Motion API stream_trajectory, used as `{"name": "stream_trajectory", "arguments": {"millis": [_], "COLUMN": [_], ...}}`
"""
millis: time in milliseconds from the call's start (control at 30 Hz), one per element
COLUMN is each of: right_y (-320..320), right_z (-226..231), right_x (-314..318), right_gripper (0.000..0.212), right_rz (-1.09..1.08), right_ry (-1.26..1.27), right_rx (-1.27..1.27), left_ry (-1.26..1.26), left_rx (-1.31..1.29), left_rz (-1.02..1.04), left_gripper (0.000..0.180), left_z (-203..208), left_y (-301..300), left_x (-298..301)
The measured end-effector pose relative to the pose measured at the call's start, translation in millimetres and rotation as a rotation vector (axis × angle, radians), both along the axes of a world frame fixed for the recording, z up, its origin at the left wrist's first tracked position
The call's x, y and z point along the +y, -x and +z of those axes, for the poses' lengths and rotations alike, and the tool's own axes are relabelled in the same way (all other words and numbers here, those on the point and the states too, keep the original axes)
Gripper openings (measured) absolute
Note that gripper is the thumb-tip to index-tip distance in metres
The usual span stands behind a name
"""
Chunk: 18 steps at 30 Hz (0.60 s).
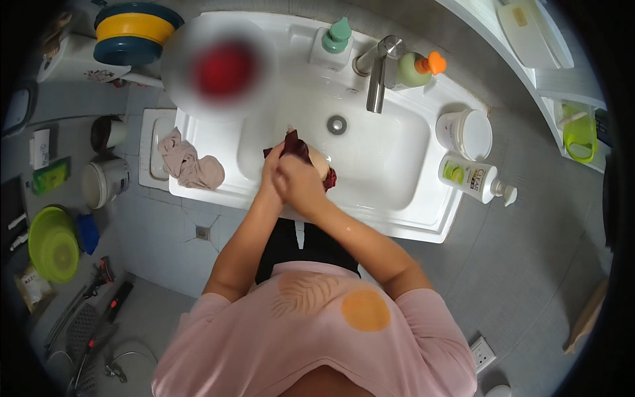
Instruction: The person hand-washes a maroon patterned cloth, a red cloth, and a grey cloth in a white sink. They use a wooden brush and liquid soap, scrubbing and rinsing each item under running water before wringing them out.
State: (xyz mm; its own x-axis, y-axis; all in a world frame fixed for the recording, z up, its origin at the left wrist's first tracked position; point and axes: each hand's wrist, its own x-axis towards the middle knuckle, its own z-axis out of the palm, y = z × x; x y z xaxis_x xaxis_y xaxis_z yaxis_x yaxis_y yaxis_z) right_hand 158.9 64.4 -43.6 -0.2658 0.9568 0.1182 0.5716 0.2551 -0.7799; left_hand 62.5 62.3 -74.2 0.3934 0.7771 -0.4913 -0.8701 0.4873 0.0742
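Left hand [270, 173] + right hand [301, 186]: clenched together on 1 maroon cloth [297, 147] | 1 sink [397, 159] | 1 faucet [376, 85]

Dark maroon cloth [297, 148], crumpled, bunched up, partly hidden, over white basin [390, 155]

Shows two hands: one left hand [271, 175], one right hand [302, 186]. Counts two cloths: one dark red cloth [297, 148], one pinkish cloth [188, 164]. Includes one sink [397, 152], one tap [376, 83], two drains: one sink drain [337, 124], one floor drain [203, 233]. Totals three pump bottles: one green-topped bottle [337, 38], one orange-topped bottle [411, 70], one white bottle [467, 177]. Adds one lidded tub [466, 134], one lime-green basin [54, 246], one wall socket [483, 354].
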Motion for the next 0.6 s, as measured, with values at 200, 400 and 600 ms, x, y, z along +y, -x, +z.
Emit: {"name": "stream_trajectory", "arguments": {"millis": [200,400,600], "right_y": [-58,-69,-66], "right_z": [16,94,106], "right_x": [37,27,39], "right_gripper": [0.051,0.028,0.024], "right_rz": [-0.306,0.357,0.140], "right_ry": [0.493,1.057,0.747], "right_rx": [0.057,0.332,0.504], "left_ry": [0.186,0.146,-0.030], "left_rx": [0.271,0.585,0.448], "left_rz": [-0.001,-0.137,-0.092], "left_gripper": [0.033,0.056,0.062], "left_z": [48,11,-63], "left_y": [-3,8,-5], "left_x": [11,23,22]}}
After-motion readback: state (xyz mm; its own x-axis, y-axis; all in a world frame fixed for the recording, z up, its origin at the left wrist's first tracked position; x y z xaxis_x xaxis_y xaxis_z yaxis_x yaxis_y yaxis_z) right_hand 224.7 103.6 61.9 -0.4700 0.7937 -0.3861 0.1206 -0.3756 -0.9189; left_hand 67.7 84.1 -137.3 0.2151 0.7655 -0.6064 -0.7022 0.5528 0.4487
